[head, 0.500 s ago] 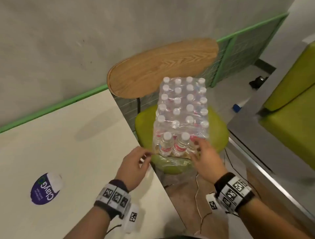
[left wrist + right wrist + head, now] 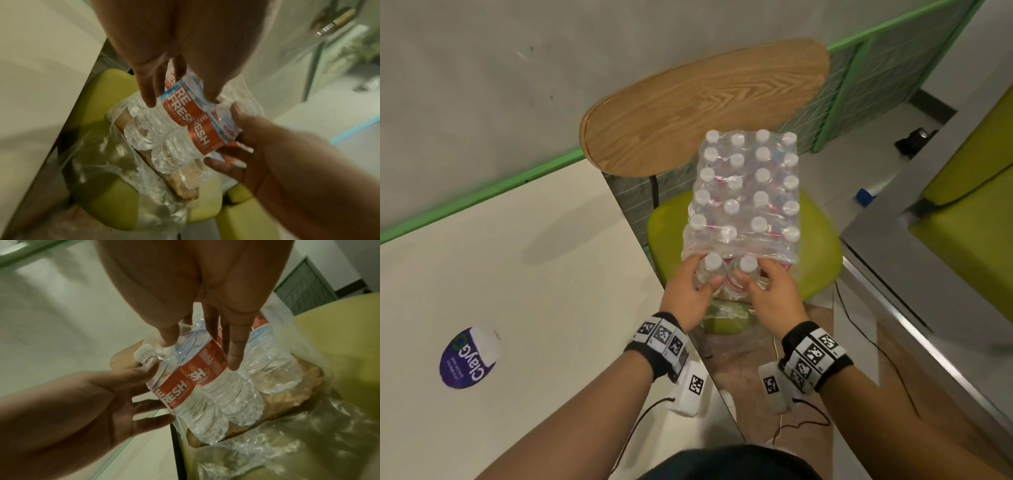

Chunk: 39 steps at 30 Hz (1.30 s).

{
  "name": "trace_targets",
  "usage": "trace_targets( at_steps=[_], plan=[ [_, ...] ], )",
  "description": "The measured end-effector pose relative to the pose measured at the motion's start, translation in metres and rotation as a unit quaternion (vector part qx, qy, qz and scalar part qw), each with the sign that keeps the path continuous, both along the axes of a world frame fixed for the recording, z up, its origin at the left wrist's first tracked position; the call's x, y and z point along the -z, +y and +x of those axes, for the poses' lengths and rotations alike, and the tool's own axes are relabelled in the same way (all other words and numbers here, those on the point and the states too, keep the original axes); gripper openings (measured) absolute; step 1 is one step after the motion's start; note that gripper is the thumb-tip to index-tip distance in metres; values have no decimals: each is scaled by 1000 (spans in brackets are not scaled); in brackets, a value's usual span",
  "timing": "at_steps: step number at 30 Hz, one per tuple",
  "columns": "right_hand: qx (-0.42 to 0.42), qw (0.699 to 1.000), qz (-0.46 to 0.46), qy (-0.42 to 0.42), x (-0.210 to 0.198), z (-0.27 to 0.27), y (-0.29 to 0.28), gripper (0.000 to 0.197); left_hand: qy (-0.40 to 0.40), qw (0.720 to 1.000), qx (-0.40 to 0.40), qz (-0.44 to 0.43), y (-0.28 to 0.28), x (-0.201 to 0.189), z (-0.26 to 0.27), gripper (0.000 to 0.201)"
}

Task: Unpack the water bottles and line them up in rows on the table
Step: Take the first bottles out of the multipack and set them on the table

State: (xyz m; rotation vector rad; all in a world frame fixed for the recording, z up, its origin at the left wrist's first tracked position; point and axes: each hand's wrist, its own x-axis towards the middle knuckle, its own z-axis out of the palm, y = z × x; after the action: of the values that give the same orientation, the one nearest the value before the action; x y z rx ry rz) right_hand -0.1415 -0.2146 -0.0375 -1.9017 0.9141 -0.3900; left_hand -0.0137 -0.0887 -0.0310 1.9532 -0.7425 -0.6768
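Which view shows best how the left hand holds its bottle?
The right wrist view: the left hand shows palm-on, thumb at the left bottle's neck, fingers at its label. In the head view its back hides the fingers. In the left wrist view only fingertips lie across the label.

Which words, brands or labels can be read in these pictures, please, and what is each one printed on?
"REFRESH": red band on the left bottle's label, partly hidden by the left hand.
"RESH": right bottle's label, held by the right hand.
"Clayo" or similar: purple sticker on the table, upside down; last letter unclear.
Smaller lines on labels and sticker: too blurred.
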Motion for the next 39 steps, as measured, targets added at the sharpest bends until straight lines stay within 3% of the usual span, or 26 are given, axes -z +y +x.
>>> trace_targets(
  at_steps=[8,14,21,30,39],
  plan=[
    [-15,1000,5,-7,-40,-4,23,40,169,984,-11,-57,54,-23,26,35],
    [-164,986,16,26,-71,22,87,27,121,991,-35,-36,168,-41,34,31],
    [-325,941,18,96,-53,85,206,35,124,975,-182,32,332,-26,50,31],
    [-413,907,24,80,-39,167,350,38,68,947,-312,43,484,-10,75,34],
    [-431,901,19,53,-28,262,465,39,-6,917,-397,36,543,-6,136,35]
  ],
)
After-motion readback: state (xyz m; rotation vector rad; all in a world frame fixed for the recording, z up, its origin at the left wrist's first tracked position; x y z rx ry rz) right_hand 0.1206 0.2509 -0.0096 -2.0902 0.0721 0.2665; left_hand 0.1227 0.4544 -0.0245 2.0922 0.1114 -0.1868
